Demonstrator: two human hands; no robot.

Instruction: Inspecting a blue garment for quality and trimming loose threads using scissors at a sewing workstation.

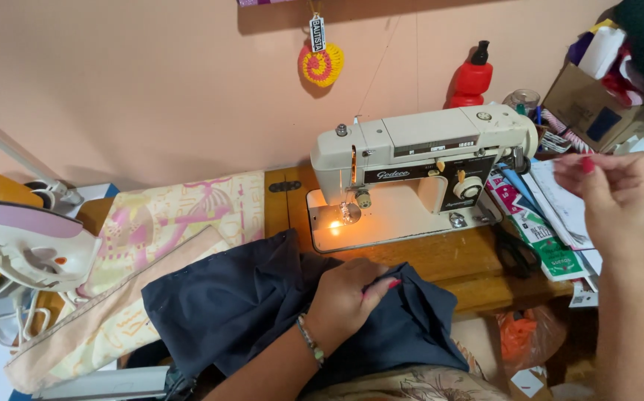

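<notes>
Left hand pinching dark blue fabric, right hand raised, fingertips pinched, contents unclear

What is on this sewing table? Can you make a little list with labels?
Left hand: pinching the dark navy cloth garment, fingers closed on a fold
Right hand: raised beside the machine, fingers pinched together; anything held is too thin to tell
Machine: cream metal sewing machine, lamp lit, on a brown wooden table
Left side: pink and white steam iron; pale patterned cloth
Wall: red plastic bottle; yellow and pink crocheted ornament
</notes>
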